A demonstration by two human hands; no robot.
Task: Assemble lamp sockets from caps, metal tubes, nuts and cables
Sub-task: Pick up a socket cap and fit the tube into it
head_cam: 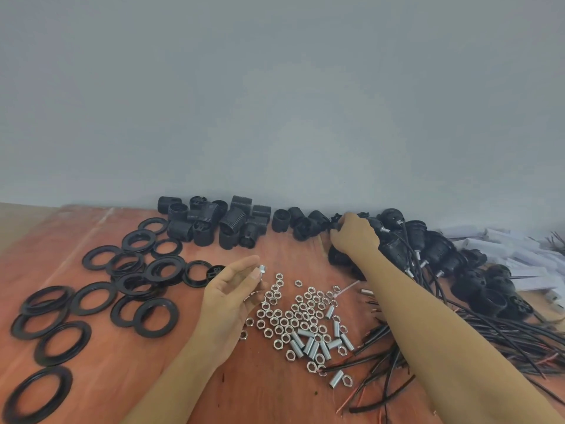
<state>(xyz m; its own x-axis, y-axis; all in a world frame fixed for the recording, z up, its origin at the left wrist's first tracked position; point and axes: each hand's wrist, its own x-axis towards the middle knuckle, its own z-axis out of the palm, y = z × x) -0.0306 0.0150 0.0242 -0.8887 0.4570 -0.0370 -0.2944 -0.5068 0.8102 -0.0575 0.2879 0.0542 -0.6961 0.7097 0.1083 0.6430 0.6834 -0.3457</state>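
My left hand (232, 289) is raised over the table and pinches a short metal tube with a nut on it (262, 268) between thumb and fingertips. My right hand (354, 234) reaches far back and its fingers curl round a black cap (336, 223) at the wall. A spread of silver nuts (290, 316) and metal tubes (315, 344) lies in the middle. Black cables with red cores (382, 359) fan out under my right forearm.
Black threaded socket bodies (214, 224) are heaped at the back. Flat black rings (134, 280) cover the left of the red-brown table (128, 377). Wired sockets (434, 249) pile at the right, with white packets (519, 255) behind. A grey wall stands close behind.
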